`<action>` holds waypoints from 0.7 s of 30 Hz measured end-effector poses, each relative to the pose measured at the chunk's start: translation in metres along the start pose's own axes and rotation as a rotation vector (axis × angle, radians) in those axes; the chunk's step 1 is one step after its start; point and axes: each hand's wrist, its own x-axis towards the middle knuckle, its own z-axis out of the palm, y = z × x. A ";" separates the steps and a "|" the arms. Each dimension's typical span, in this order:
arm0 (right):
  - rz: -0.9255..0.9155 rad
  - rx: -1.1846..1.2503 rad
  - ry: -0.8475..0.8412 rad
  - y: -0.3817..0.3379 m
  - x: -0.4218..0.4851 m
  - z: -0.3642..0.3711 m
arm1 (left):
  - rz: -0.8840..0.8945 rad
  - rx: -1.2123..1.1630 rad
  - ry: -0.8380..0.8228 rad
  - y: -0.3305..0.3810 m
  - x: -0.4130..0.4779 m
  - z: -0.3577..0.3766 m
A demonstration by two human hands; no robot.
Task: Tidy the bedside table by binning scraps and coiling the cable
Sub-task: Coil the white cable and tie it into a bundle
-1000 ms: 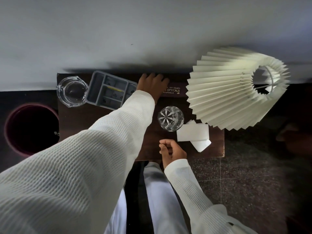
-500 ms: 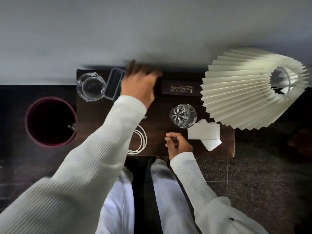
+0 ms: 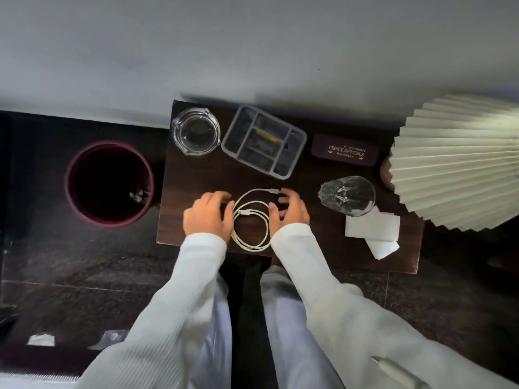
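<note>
Cable [image 3: 250,220] between hands; bin [image 3: 109,183] left of table [image 3: 196,178].

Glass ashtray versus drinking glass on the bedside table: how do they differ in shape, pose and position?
The glass ashtray is low, wide and thick-walled with a notched rim; the drinking glass is taller, with a cut star pattern at its base. The ashtray sits at the table's back left corner, beside the grey organiser tray; the drinking glass stands toward the right, touching the white papers, near the pleated lampshade. Both are clear glass and look empty.
</note>
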 end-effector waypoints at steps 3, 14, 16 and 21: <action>0.025 -0.065 0.032 -0.008 0.007 0.007 | 0.059 0.031 -0.067 0.010 0.013 0.011; 0.011 -0.206 -0.049 -0.004 0.010 0.006 | 0.108 0.002 -0.262 0.002 0.028 0.009; 0.024 -0.112 -0.036 -0.010 0.000 0.004 | -0.094 -0.199 -0.185 -0.003 0.016 0.002; 0.100 0.092 -0.001 -0.040 -0.045 -0.005 | -0.733 -0.838 -0.183 0.004 -0.016 -0.027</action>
